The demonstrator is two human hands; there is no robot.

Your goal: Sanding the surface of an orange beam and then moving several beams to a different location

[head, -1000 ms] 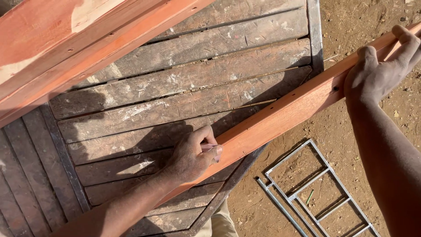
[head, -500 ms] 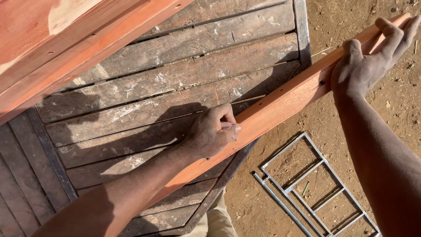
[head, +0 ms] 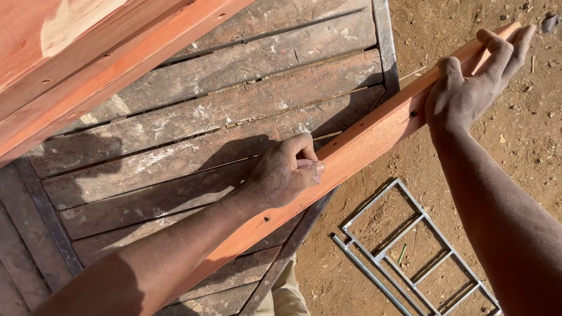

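Slid further up the orange-red wood strip (head: 363, 143) vs 1 s ago: left hand (head: 284, 172), then near strip's lower middle, now closer to centre. Right hand (head: 468, 88) about same spot near far end, fingers a bit more stretched out.

Left hand: curled tight, fingertips and thumb pinched together at strip's upper edge, knuckles up. Seems to pinch sth small and pale between thumb and forefinger; can't tell what. Heel of hand resting on strip face.

Right hand: wrapped round strip near top-right end, thumb on near face, fingers over far edge, forefinger and middle extended along the wood. Loose grip, not a fist.

Strip: long, narrow, runs diagonally from bottom-left to top-right, held above platform edge and ground. Small dark holes in its face, one just below left wrist, one beside right thumb.

Below: weathered grey plank platform (head: 193, 123) w/ metal edge frame, paint-flecked, gaps between boards. Hand and strip shadows fall across planks. Top-left: second broad orange-red timber piece (head: 88, 52), angled, also w/ small holes, pale scuffed patch on it.

Right side: sandy dirt ground (head: 527, 152) w/ small stones. On ground, lower right: grey metal ladder-like frame (head: 418, 248) lying flat, w/ a loose metal bar along its left side. Bottom centre: bit of khaki trouser leg (head: 287, 295).
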